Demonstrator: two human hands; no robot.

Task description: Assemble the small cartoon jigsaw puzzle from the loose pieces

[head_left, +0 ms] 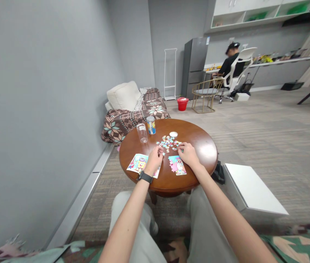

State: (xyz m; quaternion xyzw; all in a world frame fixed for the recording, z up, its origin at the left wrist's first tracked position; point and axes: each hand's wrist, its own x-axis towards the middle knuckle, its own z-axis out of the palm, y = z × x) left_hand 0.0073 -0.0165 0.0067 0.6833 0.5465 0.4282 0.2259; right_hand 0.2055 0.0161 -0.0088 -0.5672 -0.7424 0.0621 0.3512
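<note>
Leaning over a round, polished dark-brown wooden bench [200,153], with a loose heap of tiny pastel jigsaw pieces [168,143] spreading across its middle, long axis running roughly left to right, just ahead of both hands. Right hand [189,154] reaching closest, curled fingers [180,149] hovering at the heap's right edge. Left hand [154,160], black watch [145,176] on the wrist, sitting a little further off by the lower left edge, bent fingers [160,155] pointing inward. Seeming half-closed on both sides, maybe pinching a piece each, but no telling from up here. Cartoon picture card [137,163] poking out under the left hand, second card [177,166] lying just beside the right. Clear drinking glass [142,133], blue-and-yellow can [151,125] and small white lid [173,134] standing beyond the heap. Another person [231,62] sitting way back in a white office chair [239,67].
</note>
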